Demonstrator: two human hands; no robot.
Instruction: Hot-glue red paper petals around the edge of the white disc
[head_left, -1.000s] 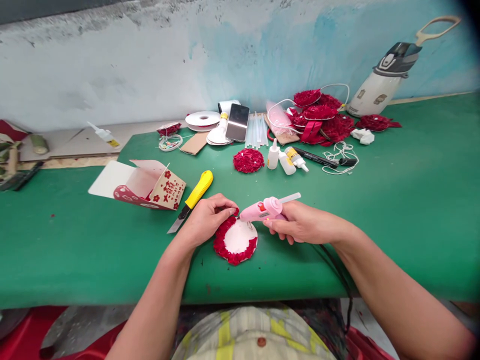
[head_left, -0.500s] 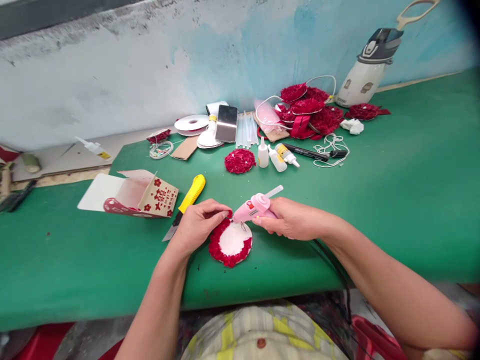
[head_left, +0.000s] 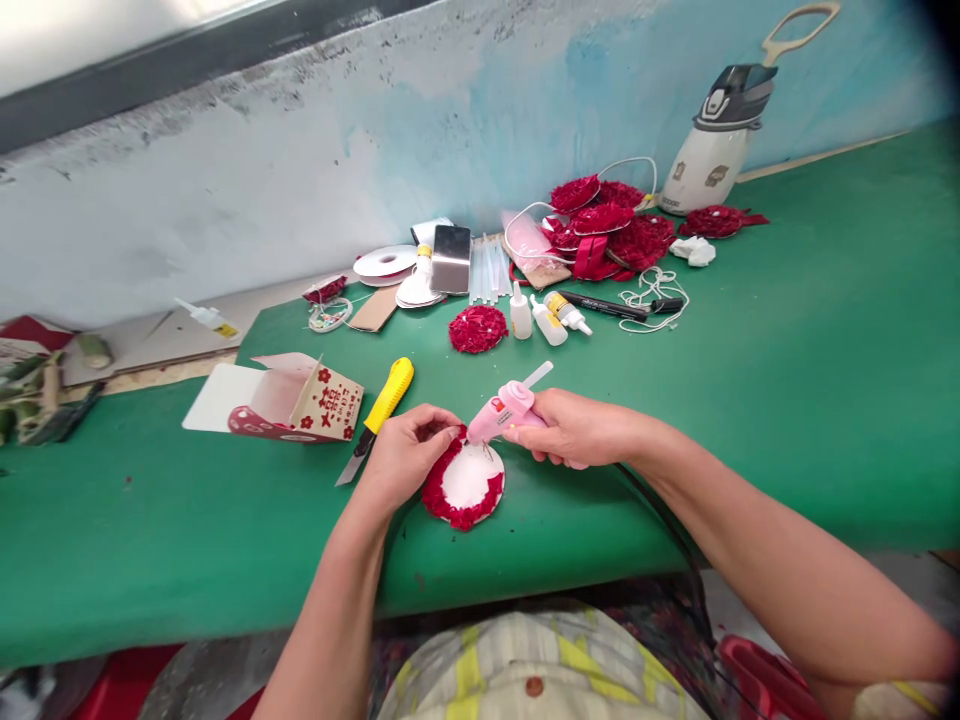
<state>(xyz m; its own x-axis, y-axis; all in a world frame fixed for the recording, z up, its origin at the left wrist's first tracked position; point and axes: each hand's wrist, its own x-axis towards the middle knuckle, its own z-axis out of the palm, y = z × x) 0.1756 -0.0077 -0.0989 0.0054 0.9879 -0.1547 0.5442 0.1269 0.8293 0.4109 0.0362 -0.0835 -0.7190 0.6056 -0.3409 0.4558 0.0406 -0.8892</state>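
At disc (head_left: 466, 482), glue gun (head_left: 501, 412) in right hand (head_left: 576, 428).

From far away, I see a pink glue gun (head_left: 492, 416) with a small red spot. The round disc (head_left: 471, 478) is white, and its ruffle (head_left: 437, 493) is deep red. The tabletop (head_left: 787, 400) is all green. I see a knife (head_left: 391, 392) with a bright yellow handle, a tan box end (head_left: 331, 403) with red flowers and red writing, a black pen (head_left: 604, 306), and a pale shirt (head_left: 510, 660) with yellow stripes. The wall (head_left: 480, 130) goes from whitish grey to light blue.
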